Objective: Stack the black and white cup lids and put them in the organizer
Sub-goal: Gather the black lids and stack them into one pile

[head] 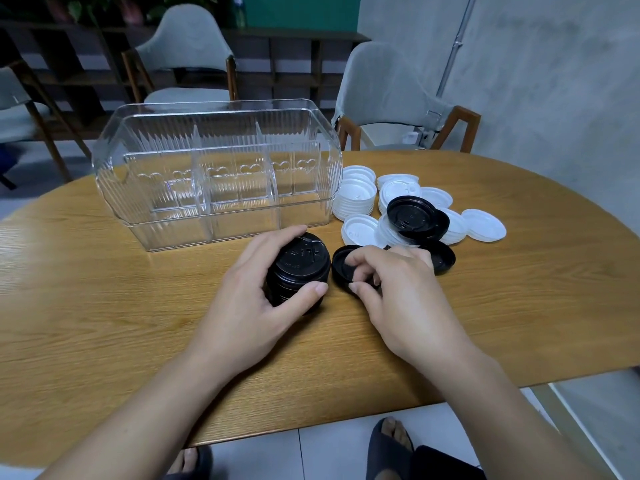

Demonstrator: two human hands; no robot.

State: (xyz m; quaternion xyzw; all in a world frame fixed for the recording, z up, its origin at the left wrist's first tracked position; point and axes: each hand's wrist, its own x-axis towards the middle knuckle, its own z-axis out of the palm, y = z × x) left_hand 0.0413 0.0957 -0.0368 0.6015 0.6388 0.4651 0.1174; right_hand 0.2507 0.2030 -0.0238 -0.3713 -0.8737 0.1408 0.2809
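Head view
Feet: two feet in dark slippers (pixel 391 445) at the 6 o'clock edge, on pale floor tiles below the table rim.
Table: oval wooden table (pixel 104 306) filling the middle of the picture.
Left hand: left hand (pixel 256 299) near centre, thumb and fingers curled round a stack of black lids (pixel 298 271), thumb on the near side, fingertips on the far top rim.
Stack of black lids: upright on the table, just in front of the organizer, at 12 o'clock from the left wrist.
Right hand: right hand (pixel 394 289) at 3 o'clock of the stack, thumb and bent fingers pinching the rim of a single black lid (pixel 343 265).
Single black lid: lying beside the stack, close to it; contact between them cannot be told.
Organizer: clear ribbed plastic organizer (pixel 214 174) at 12 o'clock of the hands, dividers making three compartments, no lids inside.
Loose lids: white lids (pixel 356 199) in short stacks and singly at 2 o'clock, just beside the organizer's right end; black lids on the pile (pixel 412 214) resting over them; another black lid (pixel 441 258) flat on the table behind the right hand.
Background: grey upholstered chairs (pixel 388 88) with wooden frames at 12 to 1 o'clock.
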